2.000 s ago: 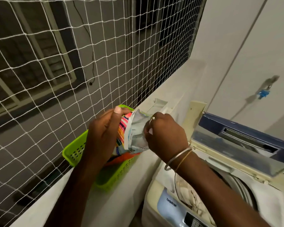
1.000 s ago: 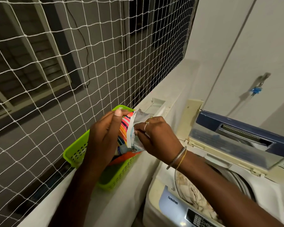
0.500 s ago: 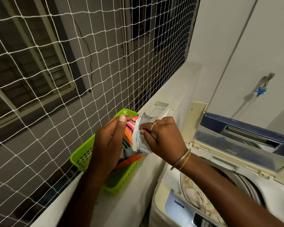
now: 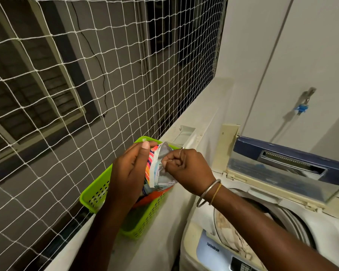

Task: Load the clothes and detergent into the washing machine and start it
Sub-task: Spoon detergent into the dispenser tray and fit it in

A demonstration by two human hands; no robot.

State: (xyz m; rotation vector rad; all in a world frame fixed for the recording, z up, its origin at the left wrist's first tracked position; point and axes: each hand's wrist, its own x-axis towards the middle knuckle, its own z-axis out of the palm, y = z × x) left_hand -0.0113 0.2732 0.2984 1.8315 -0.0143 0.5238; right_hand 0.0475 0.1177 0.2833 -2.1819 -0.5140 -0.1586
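Two hands hold one detergent packet (image 4: 156,173) at the centre of the frame, where it stands upright in the near end of a lime green basket (image 4: 90,194). The left hand (image 4: 129,173) wraps round the packet's striped side, thumb raised along its top edge. The right hand (image 4: 190,169) is curled into a tight fist, and its fingertips pinch the packet's silver-lined flap.

Half a second ago that flap stood more open and the right hand's fingers were looser. Now the flap is pressed closer to the pouch and the knuckles are bunched. Two seconds ago the flap was spread far wider. The left hand's grip looks unchanged.

Two thin bangles (image 4: 207,192) circle the right wrist. The basket sits on a pale ledge (image 4: 200,118) against white netting (image 4: 86,75) that fills the upper left of the frame.

At lower right stands the top-loading washing machine (image 4: 200,249), with its blue-edged lid (image 4: 282,163) raised and pale clothes (image 4: 229,231) lying in the drum. A tap with a blue fitting (image 4: 303,106) shows on the wall at upper right.
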